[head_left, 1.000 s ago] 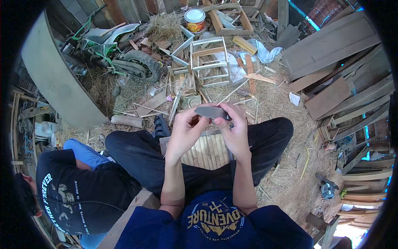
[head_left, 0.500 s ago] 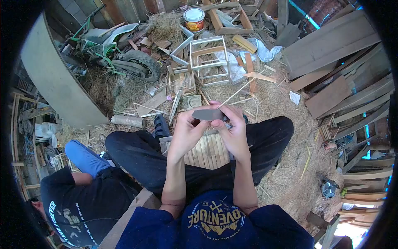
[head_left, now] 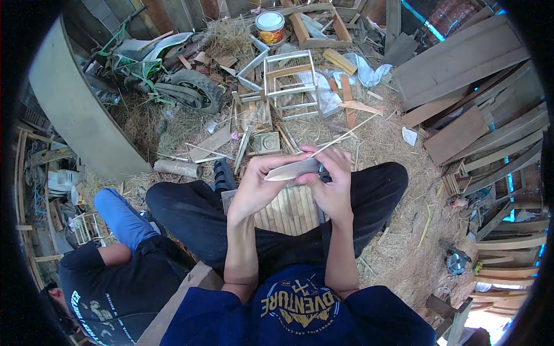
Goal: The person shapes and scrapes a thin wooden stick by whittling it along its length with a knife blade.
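1. head view: left hand (head_left: 253, 180) is curled mostly closed round one end of a flat blade-like piece (head_left: 293, 169); right hand (head_left: 333, 180) pinches the other end, probably so it stays steady above the lap.
2. thin stick (head_left: 345, 136) pokes out past the right fingers, can't tell which hand grips it.
3. slatted wooden piece (head_left: 287, 214) sits between the legs, likely kept close as a surface.
4. straw-strewn floor (head_left: 398, 230), dirt bike (head_left: 184, 95), paint bucket (head_left: 270, 27), leaning planks (head_left: 461, 63), another person (head_left: 124, 282) to the left. messy shed lol

a rough woodworking shed: leaning planks (head_left: 461, 63), slatted wooden frame (head_left: 288, 72), power saw (head_left: 457, 263), shavings-strewn floor (head_left: 412, 216).
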Tool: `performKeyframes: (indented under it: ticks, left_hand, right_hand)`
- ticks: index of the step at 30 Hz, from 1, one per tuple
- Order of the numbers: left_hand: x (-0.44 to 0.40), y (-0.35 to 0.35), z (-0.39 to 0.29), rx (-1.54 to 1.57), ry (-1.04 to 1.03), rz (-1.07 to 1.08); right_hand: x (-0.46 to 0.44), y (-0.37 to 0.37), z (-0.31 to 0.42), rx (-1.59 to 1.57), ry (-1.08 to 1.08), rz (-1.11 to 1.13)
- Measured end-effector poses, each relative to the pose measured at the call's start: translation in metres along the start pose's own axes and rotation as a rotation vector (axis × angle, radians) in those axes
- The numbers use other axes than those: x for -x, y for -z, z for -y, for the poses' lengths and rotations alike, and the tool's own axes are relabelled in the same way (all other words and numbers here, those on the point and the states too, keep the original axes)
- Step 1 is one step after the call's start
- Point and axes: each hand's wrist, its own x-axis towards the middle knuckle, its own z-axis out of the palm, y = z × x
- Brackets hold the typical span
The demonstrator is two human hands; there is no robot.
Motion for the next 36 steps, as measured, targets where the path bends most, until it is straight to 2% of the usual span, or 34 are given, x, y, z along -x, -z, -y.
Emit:
performKeyframes:
  ticks: [7,10,12,14,17,19,20,22,23,27,30,31,36]
  left_hand:
    - [-0.001,-0.004,0.000,0.036,-0.031,0.017]
    - [0.004,0.007,0.001,-0.005,-0.014,0.070]
    - [0.012,0.014,-0.004,-0.160,-0.017,0.184]
    - [0.014,0.012,-0.006,-0.118,0.013,0.080]
    - [0.004,0.013,0.003,-0.043,0.091,-0.079]
    - [0.001,0.005,0.005,0.025,0.054,-0.079]
    - [0.001,0.002,0.005,0.058,0.036,-0.089]
    - [0.003,0.000,0.002,0.040,0.051,-0.085]
    - [0.004,0.000,0.001,0.033,0.059,-0.086]
    - [0.004,0.000,0.001,0.053,0.083,-0.112]
    - [0.003,-0.002,0.003,0.085,0.090,-0.098]
    - [0.000,-0.002,0.005,0.112,0.078,-0.082]
    - [-0.005,-0.008,0.014,0.107,0.047,-0.067]
  right_hand:
    - [0.000,0.007,0.003,0.067,0.007,-0.015]
    - [0.008,0.006,-0.018,0.027,-0.112,-0.259]
    - [0.010,0.032,-0.038,-0.082,-0.341,-0.440]
    - [0.012,0.054,-0.051,-0.134,-0.401,-0.499]
    - [0.012,0.052,-0.044,-0.144,-0.420,-0.430]
    - [0.013,0.036,-0.038,-0.192,-0.401,-0.396]
    - [0.013,0.033,-0.035,-0.246,-0.481,-0.278]
    - [0.008,0.019,-0.027,-0.264,-0.421,-0.264]
    - [0.006,0.012,-0.020,-0.380,-0.380,-0.283]
    - [0.006,0.003,-0.003,-0.550,-0.448,-0.132]
    - [0.006,-0.002,-0.002,-0.487,-0.387,-0.064]
    - [0.004,-0.002,-0.002,-0.537,-0.501,-0.020]
    - [-0.001,-0.006,0.003,-0.668,-0.514,-0.122]
